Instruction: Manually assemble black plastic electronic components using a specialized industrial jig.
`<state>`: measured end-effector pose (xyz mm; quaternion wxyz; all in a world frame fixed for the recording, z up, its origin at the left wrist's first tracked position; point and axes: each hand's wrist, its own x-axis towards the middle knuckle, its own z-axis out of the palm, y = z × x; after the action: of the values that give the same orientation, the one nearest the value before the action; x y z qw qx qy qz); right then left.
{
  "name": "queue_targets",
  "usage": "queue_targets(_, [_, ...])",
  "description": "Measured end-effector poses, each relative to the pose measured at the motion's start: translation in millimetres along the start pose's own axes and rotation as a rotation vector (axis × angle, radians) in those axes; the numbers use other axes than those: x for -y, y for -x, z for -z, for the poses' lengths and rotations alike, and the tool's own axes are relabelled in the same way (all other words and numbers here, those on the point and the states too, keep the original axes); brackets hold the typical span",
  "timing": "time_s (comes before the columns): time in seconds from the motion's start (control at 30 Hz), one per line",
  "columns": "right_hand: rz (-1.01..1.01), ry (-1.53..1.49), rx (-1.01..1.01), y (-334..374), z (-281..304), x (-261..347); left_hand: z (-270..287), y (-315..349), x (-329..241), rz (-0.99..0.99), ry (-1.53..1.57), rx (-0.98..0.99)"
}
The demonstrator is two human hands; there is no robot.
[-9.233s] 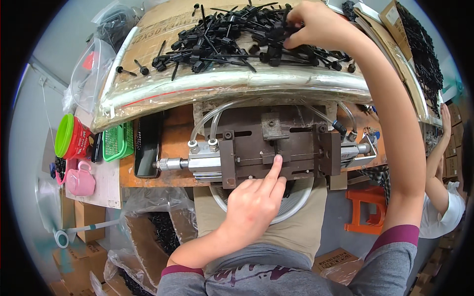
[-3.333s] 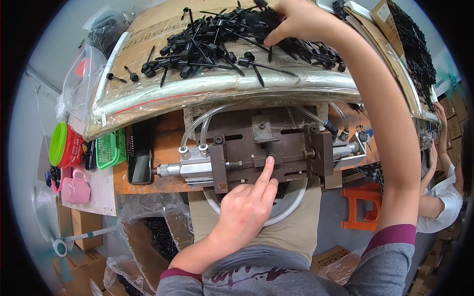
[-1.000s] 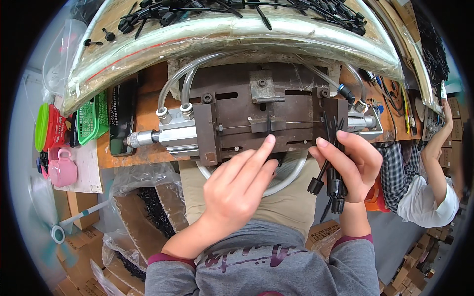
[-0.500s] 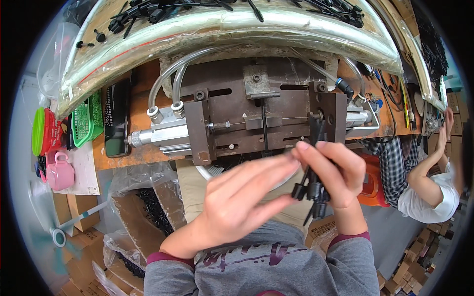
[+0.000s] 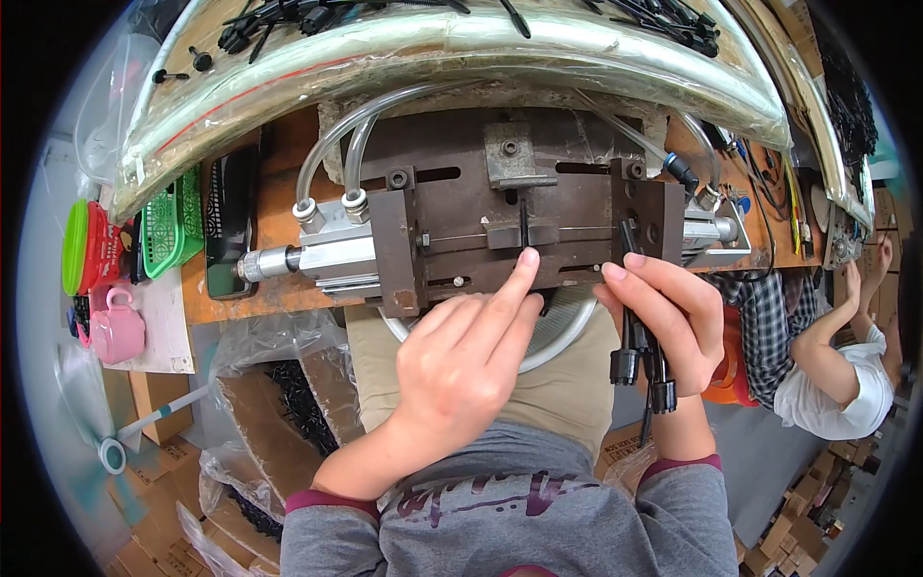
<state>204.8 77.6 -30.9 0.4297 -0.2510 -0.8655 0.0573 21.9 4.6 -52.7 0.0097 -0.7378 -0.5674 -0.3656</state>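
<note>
At the near side of the brown metal fixture (image 5: 577,207), the left hand (image 5: 461,361) is being held loosely open, its index finger being set against the near end of a black rod (image 5: 525,223) at the fixture's middle. By the fixture's near right, several black knob-ended rods (image 5: 625,365) are being pinched in the right hand (image 5: 681,322).

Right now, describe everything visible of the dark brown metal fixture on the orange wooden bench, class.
The dark brown metal fixture sits scuffed on the wooden bench: a slotted plate between two end blocks. A grey metal bracket is bolted on; silver cylinders join both ends. A slim black rod, apparently touched by the left hand, crosses its central block.
</note>
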Motion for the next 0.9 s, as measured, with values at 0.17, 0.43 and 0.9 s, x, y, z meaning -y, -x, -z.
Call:
queue_targets(0.17, [0.013,0.058,0.034,-0.2,6.6,0.7,5.2,-8.0,-0.9,0.037,-0.039,0.073])
queue_targets(0.43, [0.185,0.031,0.088,3.1,-2.0,-2.3,21.7,-8.8,-11.6,0.128,0.687,0.008])
queue_targets(0.9, [0.098,0.048,0.049,5.0,-3.1,-4.3,8.7,-1.7,0.3,0.022,0.052,0.055])
